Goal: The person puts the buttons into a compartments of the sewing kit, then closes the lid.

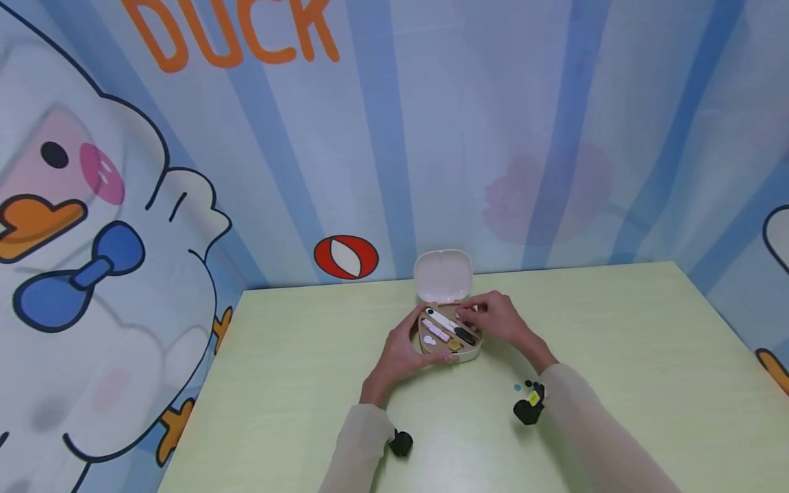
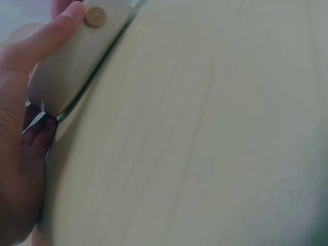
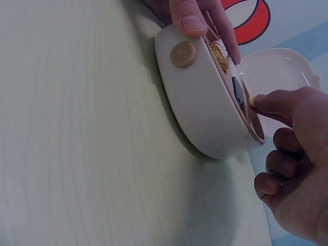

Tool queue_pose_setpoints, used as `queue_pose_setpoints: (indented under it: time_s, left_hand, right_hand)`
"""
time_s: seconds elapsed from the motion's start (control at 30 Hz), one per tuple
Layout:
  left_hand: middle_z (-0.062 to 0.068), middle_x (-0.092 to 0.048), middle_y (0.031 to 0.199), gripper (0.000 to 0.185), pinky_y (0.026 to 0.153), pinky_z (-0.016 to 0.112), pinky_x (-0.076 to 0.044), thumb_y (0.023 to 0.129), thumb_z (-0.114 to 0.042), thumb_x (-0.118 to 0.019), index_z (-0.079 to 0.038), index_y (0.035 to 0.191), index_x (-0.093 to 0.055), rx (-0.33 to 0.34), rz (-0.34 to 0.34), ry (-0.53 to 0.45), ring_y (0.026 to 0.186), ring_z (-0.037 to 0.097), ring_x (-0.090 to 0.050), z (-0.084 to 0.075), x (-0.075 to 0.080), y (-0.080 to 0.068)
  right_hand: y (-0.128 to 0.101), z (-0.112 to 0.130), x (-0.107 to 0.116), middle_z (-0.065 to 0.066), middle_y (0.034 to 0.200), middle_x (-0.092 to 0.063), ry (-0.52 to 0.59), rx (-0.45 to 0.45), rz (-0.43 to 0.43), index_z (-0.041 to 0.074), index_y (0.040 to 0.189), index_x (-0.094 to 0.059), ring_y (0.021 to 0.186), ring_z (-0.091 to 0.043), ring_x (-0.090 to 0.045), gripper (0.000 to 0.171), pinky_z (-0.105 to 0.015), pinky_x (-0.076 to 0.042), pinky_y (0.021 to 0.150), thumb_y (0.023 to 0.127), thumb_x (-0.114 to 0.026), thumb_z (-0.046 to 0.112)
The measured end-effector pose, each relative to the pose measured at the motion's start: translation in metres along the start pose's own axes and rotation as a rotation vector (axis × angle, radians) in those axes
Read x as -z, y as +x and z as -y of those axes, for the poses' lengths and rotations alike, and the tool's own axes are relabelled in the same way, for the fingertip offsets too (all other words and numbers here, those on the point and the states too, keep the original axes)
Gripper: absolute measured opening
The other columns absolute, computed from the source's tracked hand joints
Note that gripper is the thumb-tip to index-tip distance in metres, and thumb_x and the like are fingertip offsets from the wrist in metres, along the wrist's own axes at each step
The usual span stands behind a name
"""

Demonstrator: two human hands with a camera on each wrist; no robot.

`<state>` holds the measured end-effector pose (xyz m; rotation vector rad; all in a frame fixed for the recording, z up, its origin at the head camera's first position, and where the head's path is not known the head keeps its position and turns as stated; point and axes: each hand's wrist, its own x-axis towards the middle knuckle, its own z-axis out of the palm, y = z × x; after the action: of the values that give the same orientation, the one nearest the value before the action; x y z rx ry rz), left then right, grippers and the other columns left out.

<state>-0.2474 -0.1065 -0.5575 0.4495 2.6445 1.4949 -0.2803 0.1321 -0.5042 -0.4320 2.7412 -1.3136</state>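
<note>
A small cream case point(image 1: 459, 356) lies open on the pale green table point(image 1: 296, 383), its lid point(image 1: 442, 275) tipped back towards the wall. Its tan tray holds a white tool point(image 1: 440, 319), a pink tool point(image 1: 435, 330), a black tool point(image 1: 466, 335) and a gold piece point(image 1: 454, 345). My left hand point(image 1: 399, 352) grips the case's left side, thumb point(image 2: 48, 36) on the case point(image 2: 72, 64) beside a gold button point(image 2: 95, 16). My right hand point(image 1: 495, 319) curls over the tray's far right corner. One fingertip point(image 3: 261, 100) pinches a small yellowish piece at the rim of the case point(image 3: 202, 107).
A cartoon duck backdrop closes the back and left sides. The table's left edge point(image 1: 197, 411) runs close to the left wall. A small blue dot point(image 1: 517, 387) lies on the table near my right forearm. Black wrist cameras point(image 1: 529, 409) sit on both forearms.
</note>
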Motion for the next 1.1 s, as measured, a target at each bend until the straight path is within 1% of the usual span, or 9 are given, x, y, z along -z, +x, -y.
queue_pose_setpoints:
  time_s: [0.1,0.37,0.53,0.67,0.77,0.83,1.0,1.1]
  left_hand:
    - [-0.006,-0.036,0.166,0.116,0.121,0.046,-0.035,0.072,-0.054,-0.093,-0.031,0.165,-0.028,-0.004,-0.001,0.001,0.151,0.018,-0.034,-0.001,0.000,0.000]
    - [-0.006,-0.035,0.166,0.117,0.121,0.044,-0.035,0.072,-0.054,-0.093,-0.029,0.165,-0.028,-0.001,0.001,0.005,0.151,0.017,-0.034,-0.001,0.001,0.000]
    - [-0.006,-0.035,0.166,0.118,0.121,0.044,-0.035,0.071,-0.055,-0.093,-0.028,0.166,-0.027,0.001,0.001,0.008,0.151,0.018,-0.034,-0.001,0.001,0.000]
    - [-0.006,-0.035,0.166,0.118,0.121,0.044,-0.035,0.071,-0.055,-0.093,-0.027,0.166,-0.027,-0.003,0.001,0.006,0.151,0.017,-0.034,-0.001,0.001,0.000]
    - [-0.006,-0.035,0.166,0.118,0.121,0.044,-0.035,0.072,-0.055,-0.093,-0.028,0.166,-0.028,-0.008,0.000,0.003,0.151,0.018,-0.034,0.000,0.000,0.000]
    - [-0.006,-0.035,0.166,0.117,0.121,0.045,-0.035,0.072,-0.055,-0.093,-0.028,0.166,-0.028,-0.008,0.001,-0.002,0.151,0.018,-0.034,-0.001,0.000,0.000]
    - [-0.005,-0.035,0.166,0.114,0.120,0.049,-0.035,0.074,-0.055,-0.091,-0.029,0.165,-0.028,-0.003,0.003,-0.008,0.151,0.021,-0.034,-0.002,0.001,-0.001]
    - [-0.004,-0.035,0.166,0.114,0.120,0.049,-0.035,0.075,-0.054,-0.091,-0.028,0.166,-0.028,-0.003,0.004,-0.011,0.151,0.021,-0.034,-0.004,0.002,-0.002]
  right_hand:
    - [0.002,-0.002,-0.003,-0.001,0.073,-0.062,0.006,-0.014,0.002,0.005,0.114,-0.080,0.063,-0.017,-0.051,0.022,-0.024,-0.039,0.051,0.100,-0.071,0.019]
    - [0.003,-0.003,-0.008,-0.001,0.072,-0.061,0.001,0.000,0.001,0.005,0.110,-0.080,0.063,-0.016,-0.051,0.018,-0.024,-0.039,0.051,0.100,-0.072,0.017]
    - [0.003,-0.002,-0.010,-0.001,0.072,-0.060,-0.023,0.005,-0.004,0.005,0.113,-0.080,0.064,-0.016,-0.051,0.019,-0.024,-0.038,0.051,0.100,-0.072,0.017]
    - [0.002,-0.002,-0.010,-0.002,0.075,-0.060,-0.029,0.006,-0.003,0.005,0.120,-0.078,0.067,-0.017,-0.051,0.025,-0.024,-0.039,0.053,0.101,-0.070,0.019]
    - [0.000,-0.001,-0.006,-0.002,0.077,-0.061,-0.023,0.010,-0.013,0.006,0.124,-0.076,0.068,-0.017,-0.051,0.027,-0.024,-0.039,0.053,0.102,-0.069,0.021]
    - [-0.003,0.001,-0.001,-0.002,0.075,-0.060,-0.021,0.016,-0.027,0.007,0.123,-0.077,0.065,-0.018,-0.050,0.027,-0.024,-0.038,0.052,0.102,-0.069,0.021]
    - [-0.011,0.002,0.014,0.001,0.062,-0.048,-0.054,0.047,-0.061,0.007,0.122,-0.077,0.057,-0.017,-0.043,0.025,-0.025,-0.032,0.049,0.100,-0.071,0.020]
    - [-0.017,0.001,0.023,0.003,0.060,-0.043,-0.073,0.071,-0.069,0.007,0.121,-0.077,0.056,-0.015,-0.039,0.025,-0.026,-0.030,0.050,0.099,-0.073,0.019]
